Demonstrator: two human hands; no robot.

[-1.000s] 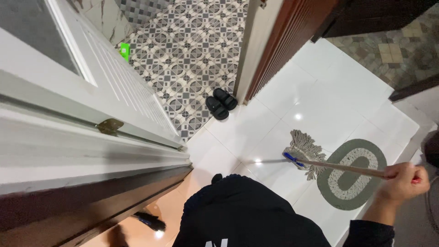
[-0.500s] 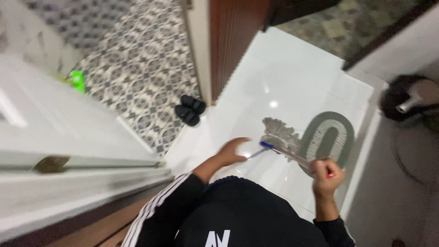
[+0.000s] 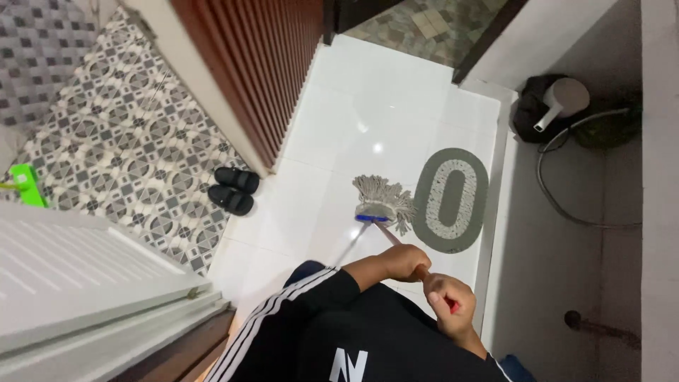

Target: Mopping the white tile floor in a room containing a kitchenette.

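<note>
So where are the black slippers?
In the head view, the black slippers sit left of the mop head, on the patterned tiles beside the brown slatted door.

You get bright overhead light — small glare spots on the glossy white floor tiles (image 3: 382,120). The right side falls dimmer; edges bow — mostly sharp.

Glossy white tile floor (image 3: 396,106), brown slatted door (image 3: 262,64), oval mat (image 3: 450,199).

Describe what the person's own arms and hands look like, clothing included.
Both hands are bare: no gloves, rings or watch visible. The left hand emerges from a long black sleeve with white stripes running down its length. The right hand shows a bare wrist; no cuff is visible there.
</note>
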